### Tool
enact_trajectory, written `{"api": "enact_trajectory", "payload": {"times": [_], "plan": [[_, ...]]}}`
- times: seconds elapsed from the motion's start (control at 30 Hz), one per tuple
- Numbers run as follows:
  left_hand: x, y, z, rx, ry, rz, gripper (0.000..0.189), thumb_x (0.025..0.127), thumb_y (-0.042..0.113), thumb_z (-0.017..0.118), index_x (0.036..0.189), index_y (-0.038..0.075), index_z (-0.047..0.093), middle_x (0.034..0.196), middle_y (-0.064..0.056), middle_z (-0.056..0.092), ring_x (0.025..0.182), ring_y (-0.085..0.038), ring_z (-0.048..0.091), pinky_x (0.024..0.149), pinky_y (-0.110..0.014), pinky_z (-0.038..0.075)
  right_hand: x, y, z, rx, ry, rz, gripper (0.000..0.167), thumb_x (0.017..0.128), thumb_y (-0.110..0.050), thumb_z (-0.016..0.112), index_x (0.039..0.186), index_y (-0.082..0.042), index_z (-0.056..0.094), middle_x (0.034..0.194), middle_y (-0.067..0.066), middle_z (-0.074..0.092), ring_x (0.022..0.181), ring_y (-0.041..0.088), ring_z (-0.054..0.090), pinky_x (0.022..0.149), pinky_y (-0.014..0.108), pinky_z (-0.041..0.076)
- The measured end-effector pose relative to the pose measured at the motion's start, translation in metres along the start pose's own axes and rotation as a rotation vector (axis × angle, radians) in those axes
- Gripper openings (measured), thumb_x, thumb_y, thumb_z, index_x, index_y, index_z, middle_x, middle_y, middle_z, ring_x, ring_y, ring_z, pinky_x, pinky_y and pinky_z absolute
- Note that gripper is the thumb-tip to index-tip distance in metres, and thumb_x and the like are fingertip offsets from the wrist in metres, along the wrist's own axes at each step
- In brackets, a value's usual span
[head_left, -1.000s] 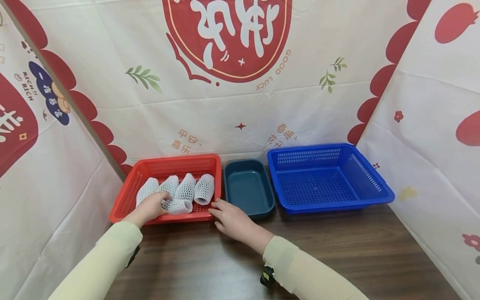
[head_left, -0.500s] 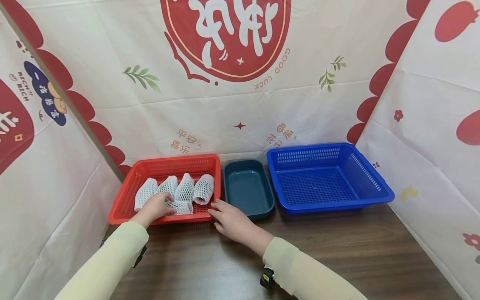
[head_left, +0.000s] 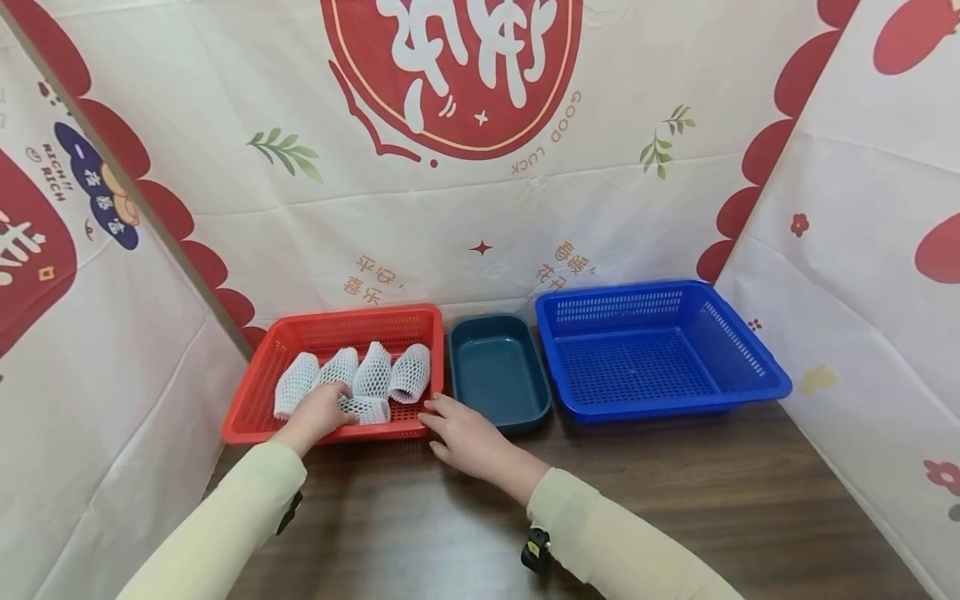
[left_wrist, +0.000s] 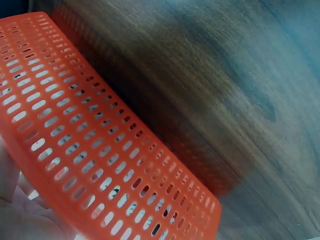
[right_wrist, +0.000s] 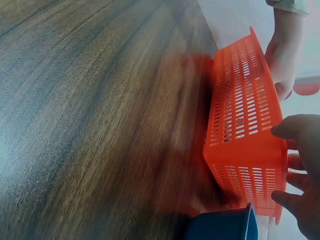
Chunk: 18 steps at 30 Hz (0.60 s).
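A red plastic basket (head_left: 255, 392) holds several white foam fruit nets, with a row of them standing side by side, such as the rightmost foam net (head_left: 410, 372). In front of that row one foam fruit net (head_left: 369, 410) lies crosswise. My left hand (head_left: 318, 412) reaches over the basket's front rim and grips this net's left end between thumb and fingers. In the left wrist view, the perforated basket wall hides most of that hand. My right hand (head_left: 468, 437) rests its spread, relaxed fingertips at the basket's front right corner and holds nothing.
A dark teal tray (head_left: 498, 379) stands right beside the red basket. Further right is a blue perforated basket (head_left: 637, 408). All three stand on a brown wooden table (head_left: 420, 533), against a printed cloth backdrop (head_left: 480, 208) with cloth walls on both sides.
My left hand has moved slightly right along the crosswise foam net, which has shifted a little to the right. My right hand stays at the basket corner.
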<state>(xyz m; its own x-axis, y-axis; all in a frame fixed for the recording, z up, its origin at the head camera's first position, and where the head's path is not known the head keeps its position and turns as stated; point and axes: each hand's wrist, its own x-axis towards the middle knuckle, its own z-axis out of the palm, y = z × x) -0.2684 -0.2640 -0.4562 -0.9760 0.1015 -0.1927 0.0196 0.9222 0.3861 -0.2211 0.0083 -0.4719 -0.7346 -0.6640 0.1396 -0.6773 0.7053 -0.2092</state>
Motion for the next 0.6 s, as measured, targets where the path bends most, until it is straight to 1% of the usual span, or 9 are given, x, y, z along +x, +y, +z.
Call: {"api": "enact_trajectory", "payload": {"times": [0.1, 0.2, 0.27, 0.37, 0.47, 0.6], "plan": [[-0.001, -0.001, -0.004, 0.014, -0.004, 0.002, 0.05, 0.076, 0.02, 0.083, 0.116, -0.002, 0.064, 0.113, -0.022, 0.063, 0.103, -0.037, 0.058, 0.091, -0.055, 0.046, 0.001, 0.001, -0.002, -0.012, -0.018, -0.013, 0.05, 0.091, -0.028, 0.069, 0.137, -0.012, 0.057, 0.143, 0.006, 0.049, 0.137, 0.022, 0.038, 0.108, 0.035, 0.035], [-0.002, -0.001, -0.009, 0.013, -0.015, -0.013, 0.053, 0.077, 0.02, 0.082, 0.121, -0.002, 0.062, 0.119, -0.024, 0.062, 0.107, -0.039, 0.057, 0.092, -0.058, 0.045, 0.001, 0.003, -0.006, -0.017, -0.046, -0.037, 0.05, 0.092, -0.029, 0.068, 0.138, -0.012, 0.057, 0.143, 0.007, 0.049, 0.137, 0.023, 0.039, 0.108, 0.035, 0.035], [-0.004, 0.001, -0.012, -0.007, -0.015, -0.028, 0.054, 0.078, 0.02, 0.081, 0.124, -0.001, 0.061, 0.121, -0.024, 0.061, 0.109, -0.039, 0.057, 0.091, -0.058, 0.046, 0.001, 0.006, -0.01, 0.013, -0.075, -0.043, 0.049, 0.093, -0.028, 0.067, 0.138, -0.011, 0.057, 0.144, 0.006, 0.048, 0.137, 0.022, 0.038, 0.109, 0.036, 0.034], [-0.008, 0.005, -0.017, -0.035, -0.004, -0.026, 0.054, 0.08, 0.019, 0.08, 0.126, 0.0, 0.06, 0.122, -0.024, 0.061, 0.109, -0.04, 0.057, 0.091, -0.056, 0.047, 0.001, 0.01, -0.018, 0.083, -0.117, -0.037, 0.046, 0.094, -0.028, 0.065, 0.137, -0.011, 0.058, 0.145, 0.006, 0.048, 0.137, 0.022, 0.039, 0.109, 0.036, 0.034], [-0.011, 0.012, -0.019, -0.045, 0.02, 0.001, 0.051, 0.082, 0.02, 0.077, 0.126, 0.0, 0.061, 0.121, -0.023, 0.061, 0.109, -0.039, 0.057, 0.092, -0.055, 0.047, -0.001, 0.014, -0.028, 0.134, -0.135, -0.022, 0.044, 0.094, -0.028, 0.064, 0.135, -0.012, 0.059, 0.144, 0.005, 0.049, 0.134, 0.021, 0.042, 0.108, 0.036, 0.036], [-0.017, 0.024, -0.02, -0.046, 0.039, 0.05, 0.045, 0.087, 0.022, 0.072, 0.125, 0.0, 0.062, 0.121, -0.021, 0.062, 0.111, -0.039, 0.057, 0.093, -0.055, 0.046, -0.007, 0.02, -0.042, 0.135, -0.109, -0.026, 0.043, 0.095, -0.028, 0.064, 0.134, -0.011, 0.06, 0.141, 0.006, 0.052, 0.13, 0.021, 0.047, 0.106, 0.038, 0.038]]}}
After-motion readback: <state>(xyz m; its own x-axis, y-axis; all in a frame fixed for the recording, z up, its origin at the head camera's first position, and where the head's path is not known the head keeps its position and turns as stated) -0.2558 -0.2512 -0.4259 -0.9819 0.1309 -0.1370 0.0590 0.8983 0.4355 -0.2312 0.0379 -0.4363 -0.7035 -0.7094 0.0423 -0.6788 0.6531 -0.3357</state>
